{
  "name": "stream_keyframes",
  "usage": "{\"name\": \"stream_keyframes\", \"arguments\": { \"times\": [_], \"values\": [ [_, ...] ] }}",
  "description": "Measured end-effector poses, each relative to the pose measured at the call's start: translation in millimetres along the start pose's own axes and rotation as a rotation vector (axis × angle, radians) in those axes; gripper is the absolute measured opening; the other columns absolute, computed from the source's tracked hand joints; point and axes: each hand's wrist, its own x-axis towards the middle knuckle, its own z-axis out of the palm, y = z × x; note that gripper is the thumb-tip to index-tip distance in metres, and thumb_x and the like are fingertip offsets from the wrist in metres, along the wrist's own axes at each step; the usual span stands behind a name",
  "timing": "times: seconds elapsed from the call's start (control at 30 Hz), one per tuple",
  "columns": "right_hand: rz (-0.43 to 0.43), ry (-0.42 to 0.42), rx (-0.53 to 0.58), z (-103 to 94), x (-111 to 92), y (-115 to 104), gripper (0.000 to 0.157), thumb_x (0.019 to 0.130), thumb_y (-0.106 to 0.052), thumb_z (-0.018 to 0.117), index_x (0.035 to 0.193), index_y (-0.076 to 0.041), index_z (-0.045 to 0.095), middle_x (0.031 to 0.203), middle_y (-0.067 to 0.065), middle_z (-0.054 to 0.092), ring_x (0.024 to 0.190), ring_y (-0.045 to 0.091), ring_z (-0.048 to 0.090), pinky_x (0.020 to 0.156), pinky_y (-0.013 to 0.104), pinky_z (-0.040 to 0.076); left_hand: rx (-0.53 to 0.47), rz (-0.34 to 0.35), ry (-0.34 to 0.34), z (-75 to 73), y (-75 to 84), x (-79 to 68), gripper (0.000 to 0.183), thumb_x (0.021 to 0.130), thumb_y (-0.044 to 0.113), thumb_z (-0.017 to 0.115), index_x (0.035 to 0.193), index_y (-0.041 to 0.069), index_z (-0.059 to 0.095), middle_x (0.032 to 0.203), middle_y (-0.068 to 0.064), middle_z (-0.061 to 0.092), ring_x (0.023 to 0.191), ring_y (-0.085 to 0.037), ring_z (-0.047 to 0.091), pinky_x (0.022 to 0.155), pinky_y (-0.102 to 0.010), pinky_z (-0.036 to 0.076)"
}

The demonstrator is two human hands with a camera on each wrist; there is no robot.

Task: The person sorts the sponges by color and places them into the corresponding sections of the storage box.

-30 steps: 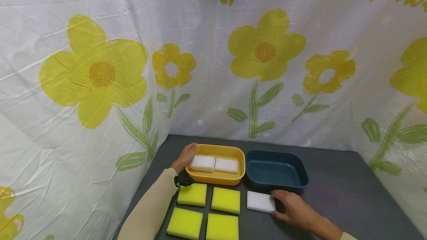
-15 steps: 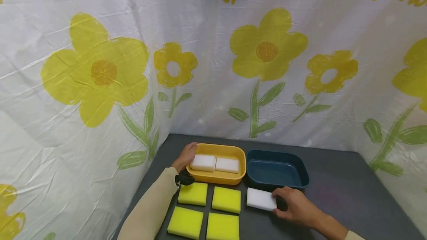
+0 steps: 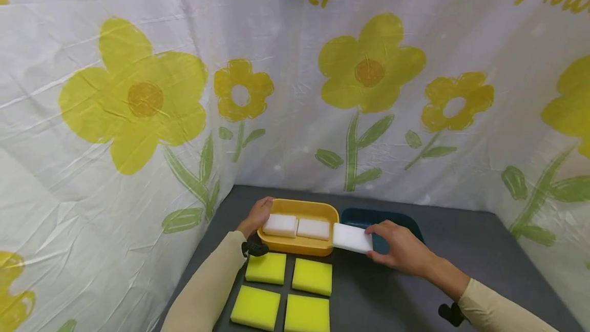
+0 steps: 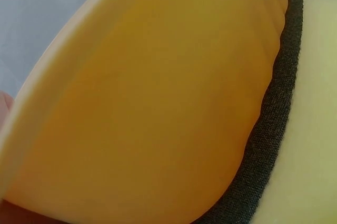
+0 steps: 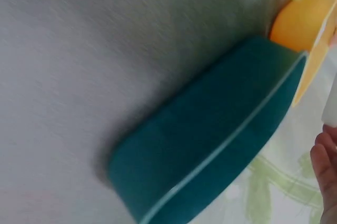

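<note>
My right hand (image 3: pixel 400 248) pinches a white sponge block (image 3: pixel 352 238) by its right end. The block is raised above the table and overlaps the gap between the two tubs in the head view. At the left, my left hand (image 3: pixel 256 217) grips the rim of a yellow plastic tub (image 3: pixel 299 246). Two white sponge blocks (image 3: pixel 313 229) lie side by side inside that tub. To its right stands a dark blue tub (image 3: pixel 369 213), partly covered by my right hand. In the right wrist view, fingertips (image 5: pixel 326 155) show at the white block's lower end.
Several yellow sponges (image 3: pixel 312 276) lie in two rows on the dark grey table (image 3: pixel 470 250), in front of the yellow tub. A white curtain (image 3: pixel 295 158) with printed flowers hangs behind and at the sides. Each wrist wears a black strap.
My right hand has lifted the third white block off the table and carried it up and slightly left to the tubs. My left hand stays on the yellow tub.
</note>
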Motion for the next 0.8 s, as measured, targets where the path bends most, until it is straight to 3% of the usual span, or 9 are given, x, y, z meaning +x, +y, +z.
{"name": "stream_keyframes", "arguments": {
  "times": [0.33,0.57,0.8],
  "values": [
    [0.008,-0.046,0.015,14.0,50.1,1.7,0.042,0.094,-0.032,0.089,0.129,-0.013,0.075,0.118,0.010,0.075,0.097,0.021,0.070,0.075,0.032,0.060,-0.004,0.007,-0.001,0.6,0.9,-2.0,0.053,0.123,0.030,0.030,0.162,0.001,0.048,0.165,-0.023,0.050,0.152,-0.044,0.048,0.127,-0.063,0.037],
    [0.021,-0.128,0.054,31.0,84.2,3.7,0.042,0.096,-0.032,0.088,0.130,-0.011,0.076,0.119,0.008,0.076,0.101,0.026,0.069,0.083,0.040,0.062,-0.012,0.020,-0.005,-0.9,-1.0,0.2,0.053,0.122,0.029,0.030,0.163,0.000,0.047,0.168,-0.024,0.047,0.156,-0.046,0.043,0.129,-0.063,0.034],
    [0.003,-0.176,0.082,51.5,108.2,4.8,0.042,0.097,-0.031,0.086,0.132,-0.009,0.076,0.123,0.007,0.077,0.107,0.030,0.069,0.091,0.049,0.062,-0.016,0.015,-0.004,-0.3,-3.7,1.4,0.052,0.122,0.029,0.031,0.164,0.001,0.047,0.166,-0.023,0.049,0.153,-0.045,0.047,0.127,-0.063,0.037]
  ]
}}
